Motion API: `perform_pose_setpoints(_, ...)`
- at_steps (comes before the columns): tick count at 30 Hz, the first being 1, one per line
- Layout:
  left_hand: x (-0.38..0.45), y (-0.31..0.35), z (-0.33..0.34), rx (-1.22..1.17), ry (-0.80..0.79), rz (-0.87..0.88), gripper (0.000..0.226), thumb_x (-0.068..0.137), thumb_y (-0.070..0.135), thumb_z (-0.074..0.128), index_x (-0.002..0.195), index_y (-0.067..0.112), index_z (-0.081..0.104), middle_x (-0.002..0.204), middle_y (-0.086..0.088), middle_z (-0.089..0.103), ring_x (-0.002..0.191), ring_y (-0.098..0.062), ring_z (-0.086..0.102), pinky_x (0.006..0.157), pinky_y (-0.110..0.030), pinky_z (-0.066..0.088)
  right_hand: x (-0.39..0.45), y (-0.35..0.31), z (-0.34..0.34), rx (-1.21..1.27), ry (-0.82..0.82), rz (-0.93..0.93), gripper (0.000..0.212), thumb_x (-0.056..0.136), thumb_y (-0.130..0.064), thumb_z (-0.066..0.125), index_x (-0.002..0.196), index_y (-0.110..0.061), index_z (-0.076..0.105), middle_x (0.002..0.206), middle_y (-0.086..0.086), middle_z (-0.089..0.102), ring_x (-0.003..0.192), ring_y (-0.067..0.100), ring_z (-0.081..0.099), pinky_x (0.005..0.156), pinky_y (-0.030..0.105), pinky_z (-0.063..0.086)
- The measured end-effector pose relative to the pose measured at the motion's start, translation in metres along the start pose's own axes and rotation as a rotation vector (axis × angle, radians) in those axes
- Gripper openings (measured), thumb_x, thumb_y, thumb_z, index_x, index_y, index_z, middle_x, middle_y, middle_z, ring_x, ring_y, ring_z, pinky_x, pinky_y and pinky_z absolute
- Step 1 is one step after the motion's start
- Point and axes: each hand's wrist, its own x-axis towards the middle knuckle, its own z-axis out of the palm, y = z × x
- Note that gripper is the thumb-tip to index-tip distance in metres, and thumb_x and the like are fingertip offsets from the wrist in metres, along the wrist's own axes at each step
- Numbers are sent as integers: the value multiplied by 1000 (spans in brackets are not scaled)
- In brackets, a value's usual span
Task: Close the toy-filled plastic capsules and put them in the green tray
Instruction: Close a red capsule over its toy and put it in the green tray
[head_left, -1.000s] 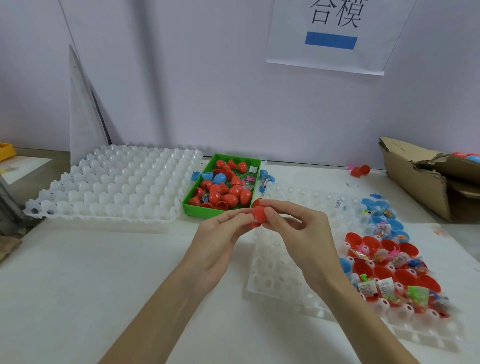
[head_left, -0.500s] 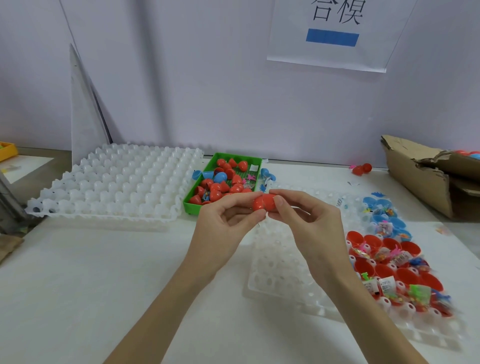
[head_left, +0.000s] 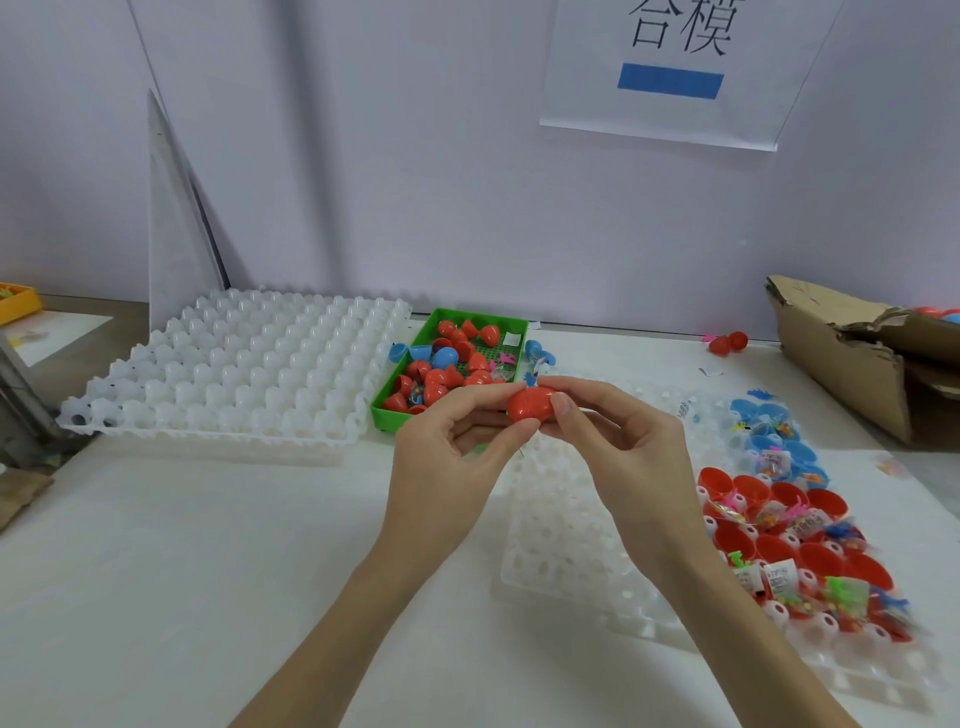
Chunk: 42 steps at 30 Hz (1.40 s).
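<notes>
The red capsule (head_left: 531, 404) is now seen joined into one closed shell, whereas a second ago its halves were being pressed together between both hands.

bare table (head_left: 208, 571) near left, white cell trays (head_left: 249, 364) flanking green tray (head_left: 387, 410)

A small assembly workstation: a white table (head_left: 156, 571) held white cell trays (head_left: 249, 369), a green tray (head_left: 384, 410) of capsules, open capsule halves (head_left: 779, 530), a torn cardboard box (head_left: 841, 374), and a wall sign (head_left: 675, 73) with Chinese characters.
</notes>
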Motion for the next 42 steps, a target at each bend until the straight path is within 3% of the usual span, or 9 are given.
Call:
perform_pose_setpoints(8,-3,0,4,164,73,179,33,86,9,83,118,7,74,106,-1,76,96,-15,76,85,-22,60,-3,6,7,52,43,-35,25,98,-9,64,120,-12,74,108,-2,78,102,17,75,92,27,58)
perform_pose_setpoints(13,-3,1,2,106,51,144,34,86,8,83,119,8,74,107,-1,77,99,-17,76,86,-23,60,-2,5,5,92,19,-9,24,98,-9,63,119,-12,75,107,1,79,100,19,76,92,27,58)
perform_pose_setpoints(18,-4,1,3,38,53,123,33,85,9,84,117,10,75,104,3,79,98,-17,77,86,-22,60,-2,3,4,-84,29,-179,25,97,-5,63,119,-10,74,110,-1,78,103,18,74,91,24,58)
perform_pose_setpoints(22,-2,3,2,-28,68,95,31,83,18,83,113,17,75,101,6,79,96,-18,77,85,-22,60,-3,1,4,94,-3,-98,26,97,-4,62,121,-6,73,111,5,77,103,23,75,89,25,58)
perform_pose_setpoints(32,3,1,-5,-38,-25,96,31,84,9,84,114,11,76,105,-4,79,96,-26,78,87,-30,62,-5,-2,6,115,13,-42,24,95,-11,68,117,-15,76,105,1,79,99,22,76,89,24,58)
perform_pose_setpoints(37,2,-1,-7,50,-10,123,34,84,6,83,117,6,76,106,-3,77,98,-20,77,87,-29,62,-7,0,10,-28,32,-109,26,96,-8,67,115,-23,75,104,-7,79,97,13,76,85,18,57)
perform_pose_setpoints(42,-2,-2,-2,298,61,317,31,85,4,83,115,2,76,106,-6,74,95,-15,76,84,-26,63,-13,2,21,-186,54,-212,32,94,-16,71,114,-40,69,101,-24,75,99,2,72,85,14,55)
